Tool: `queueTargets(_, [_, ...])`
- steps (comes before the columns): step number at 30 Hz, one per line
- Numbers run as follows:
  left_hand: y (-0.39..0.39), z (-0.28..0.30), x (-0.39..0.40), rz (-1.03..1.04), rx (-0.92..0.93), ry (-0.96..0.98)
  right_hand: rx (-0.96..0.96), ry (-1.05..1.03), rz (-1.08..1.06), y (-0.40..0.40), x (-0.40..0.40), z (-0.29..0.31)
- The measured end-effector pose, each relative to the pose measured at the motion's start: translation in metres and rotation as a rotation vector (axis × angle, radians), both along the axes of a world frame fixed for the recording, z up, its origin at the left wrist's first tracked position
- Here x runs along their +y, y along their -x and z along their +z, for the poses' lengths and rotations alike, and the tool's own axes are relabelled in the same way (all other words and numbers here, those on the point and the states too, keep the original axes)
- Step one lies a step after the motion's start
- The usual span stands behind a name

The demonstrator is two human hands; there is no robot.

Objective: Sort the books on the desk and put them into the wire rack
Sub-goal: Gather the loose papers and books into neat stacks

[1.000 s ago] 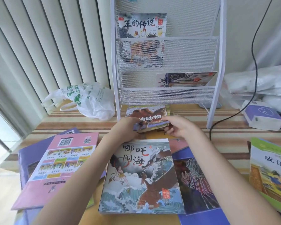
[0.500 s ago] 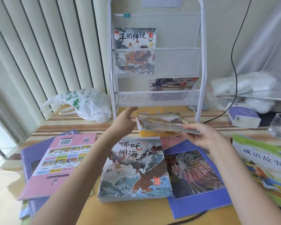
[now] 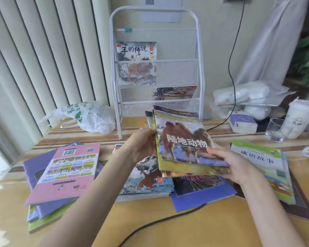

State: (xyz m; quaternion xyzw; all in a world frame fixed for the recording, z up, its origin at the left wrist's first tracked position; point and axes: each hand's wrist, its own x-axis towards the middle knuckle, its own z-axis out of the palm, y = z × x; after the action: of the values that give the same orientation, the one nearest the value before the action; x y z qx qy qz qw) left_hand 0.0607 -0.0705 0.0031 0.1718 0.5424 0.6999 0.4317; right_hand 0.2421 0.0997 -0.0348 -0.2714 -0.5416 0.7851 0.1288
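Both hands hold a small stack of thin books, topped by a camel book [image 3: 184, 141], tilted up above the desk. My left hand [image 3: 141, 145] grips its left edge; my right hand [image 3: 228, 164] grips the lower right corner. Behind them stands the white wire rack [image 3: 177, 72], with a dragon-legend book [image 3: 136, 63] in its upper pocket and another book [image 3: 174, 92] in the lower pocket. On the desk lie a pink book [image 3: 68, 168] on purple ones, a sea-dragon book [image 3: 148, 177], a blue-purple book [image 3: 202, 191] and a green storybook [image 3: 264, 166].
A white plastic bag [image 3: 89, 116] lies left of the rack. At the right are a tissue pack [image 3: 243, 122], a glass [image 3: 275, 129], a paper cup [image 3: 300, 116] and white padded bags [image 3: 246, 95]. A black cable [image 3: 168, 220] crosses the desk front.
The stack of books has been lifted from the desk toward me and tilted cover-up. My left hand has taken hold of its left edge. The camera has tilted up.
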Motion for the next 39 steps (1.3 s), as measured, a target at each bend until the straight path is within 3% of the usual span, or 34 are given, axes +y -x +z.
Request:
queueTargets(4, [-0.006,0.002,-0.012,0.125,0.08,-0.111,0.151,-0.047,0.093,0.01,-0.018,0.011])
queueTargets(14, [0.006,0.025,-0.045,0.482,0.653,-0.149,0.33,-0.312,0.131,0.064,-0.05,0.037])
queueTargets(19, [0.0,0.005,-0.059,0.471,0.623,-0.176,0.393,-0.245,0.008,0.085,-0.063,0.036])
queueTargets(32, [0.006,0.002,-0.065,0.419,0.647,-0.112,0.458,-0.326,0.021,0.099,-0.058,0.029])
queueTargets(36, [0.008,-0.011,-0.062,0.432,0.645,-0.036,0.32,-0.366,0.095,0.101,-0.055,0.011])
queueTargets(39, [0.018,-0.003,-0.054,0.483,0.419,-0.005,0.141,-0.428,0.094,0.094,-0.029,0.009])
